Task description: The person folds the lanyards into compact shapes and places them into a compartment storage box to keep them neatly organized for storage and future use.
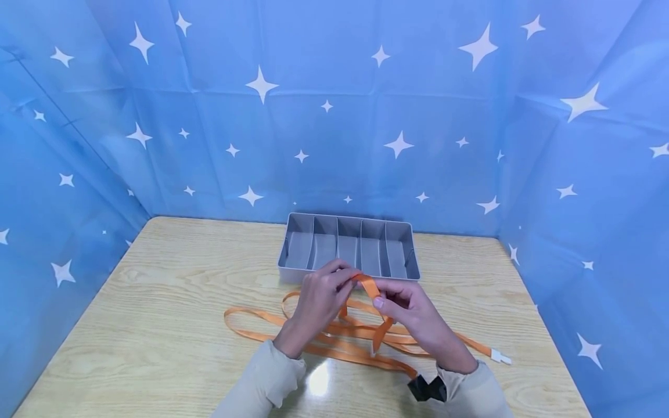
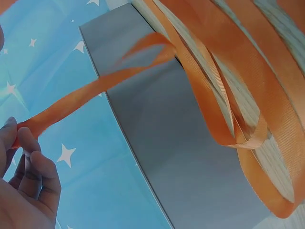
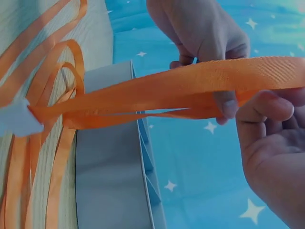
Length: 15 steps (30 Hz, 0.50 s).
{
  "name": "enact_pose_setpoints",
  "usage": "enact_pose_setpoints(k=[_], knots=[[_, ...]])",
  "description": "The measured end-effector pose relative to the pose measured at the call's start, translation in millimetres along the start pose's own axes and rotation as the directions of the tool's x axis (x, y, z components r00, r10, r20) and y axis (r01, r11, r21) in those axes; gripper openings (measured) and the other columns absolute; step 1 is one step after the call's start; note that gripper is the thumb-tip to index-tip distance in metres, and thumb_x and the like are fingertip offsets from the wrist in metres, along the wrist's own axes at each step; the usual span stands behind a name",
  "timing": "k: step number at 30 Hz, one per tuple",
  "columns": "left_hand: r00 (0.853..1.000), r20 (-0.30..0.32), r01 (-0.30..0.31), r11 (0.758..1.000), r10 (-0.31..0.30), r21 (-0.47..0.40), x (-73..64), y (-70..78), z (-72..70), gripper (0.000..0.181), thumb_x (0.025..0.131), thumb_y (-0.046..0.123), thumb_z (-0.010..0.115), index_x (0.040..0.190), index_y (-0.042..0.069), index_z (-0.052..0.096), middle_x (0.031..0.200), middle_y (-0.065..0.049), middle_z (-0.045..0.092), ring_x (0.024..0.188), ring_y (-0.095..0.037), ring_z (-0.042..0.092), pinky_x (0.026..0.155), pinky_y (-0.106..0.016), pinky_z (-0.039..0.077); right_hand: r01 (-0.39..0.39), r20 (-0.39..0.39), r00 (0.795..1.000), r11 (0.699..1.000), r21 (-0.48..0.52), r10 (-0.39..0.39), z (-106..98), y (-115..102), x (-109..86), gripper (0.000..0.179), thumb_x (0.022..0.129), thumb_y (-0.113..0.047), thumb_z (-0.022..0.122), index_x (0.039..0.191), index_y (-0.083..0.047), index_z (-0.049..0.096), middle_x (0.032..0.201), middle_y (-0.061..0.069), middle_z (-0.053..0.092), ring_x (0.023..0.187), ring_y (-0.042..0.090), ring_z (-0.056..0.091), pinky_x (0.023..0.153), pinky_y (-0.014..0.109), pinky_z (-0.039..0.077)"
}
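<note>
An orange lanyard (image 1: pixel 369 285) of flat ribbon is held up above the table, in front of the grey box. My left hand (image 1: pixel 323 295) pinches it between thumb and fingers; the left wrist view shows this hand (image 2: pixel 31 176) with the ribbon (image 2: pixel 71 101) running out of the pinch. My right hand (image 1: pixel 418 316) holds it a little to the right, thumb on the band. In the right wrist view, the left thumb lies against the ribbon (image 3: pixel 190 78) above my right hand (image 3: pixel 276 143). A white plastic piece (image 3: pixel 19 119) shows on the near end.
More orange ribbon lies in long loops (image 1: pixel 253 313) on the wooden table (image 1: pixel 157 325), with a white clip (image 1: pixel 500 356) at the right end. Behind the hands stands a grey box (image 1: pixel 292 273) with several compartments. A black object (image 1: pixel 427 388) sits by the right cuff. Blue starry curtains surround the table.
</note>
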<state>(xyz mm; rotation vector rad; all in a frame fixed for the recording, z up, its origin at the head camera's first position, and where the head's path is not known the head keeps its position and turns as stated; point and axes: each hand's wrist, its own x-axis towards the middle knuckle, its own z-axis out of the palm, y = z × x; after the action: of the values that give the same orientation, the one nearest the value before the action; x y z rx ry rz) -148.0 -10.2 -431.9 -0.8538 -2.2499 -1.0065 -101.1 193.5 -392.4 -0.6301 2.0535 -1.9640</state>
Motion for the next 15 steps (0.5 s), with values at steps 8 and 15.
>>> enact_pose_setpoints(k=[8, 15], knots=[[1.0, 0.003, 0.007, 1.0, -0.007, -0.023, 0.5, 3.8, -2.3, 0.008, 0.086, 0.008, 0.078, 0.094, 0.008, 0.078, 0.088, -0.002, 0.072, 0.065, -0.008, 0.061, 0.057, -0.016, 0.048, -0.017, 0.114, 0.994, 0.986, 0.168, -0.002, 0.0, 0.3, 0.0, 0.03, 0.102, -0.002, 0.048, 0.126, -0.006, 0.067, 0.075, -0.001, 0.056, 0.067, 0.017, 0.05, 0.062, 0.028, 0.044], [1.0, 0.005, 0.0, 0.998, 0.0, -0.057, 0.2, 5.3, -2.9, 0.009, 0.088, 0.003, 0.075, 0.095, 0.007, 0.077, 0.085, -0.002, 0.073, 0.067, -0.009, 0.062, 0.06, -0.018, 0.051, -0.092, 0.201, 0.978, 0.98, 0.176, 0.055, 2.2, -3.9, 0.1, 0.034, 0.102, -0.006, 0.051, 0.134, 0.005, 0.058, 0.078, -0.006, 0.056, 0.065, 0.009, 0.046, 0.061, 0.022, 0.043]])
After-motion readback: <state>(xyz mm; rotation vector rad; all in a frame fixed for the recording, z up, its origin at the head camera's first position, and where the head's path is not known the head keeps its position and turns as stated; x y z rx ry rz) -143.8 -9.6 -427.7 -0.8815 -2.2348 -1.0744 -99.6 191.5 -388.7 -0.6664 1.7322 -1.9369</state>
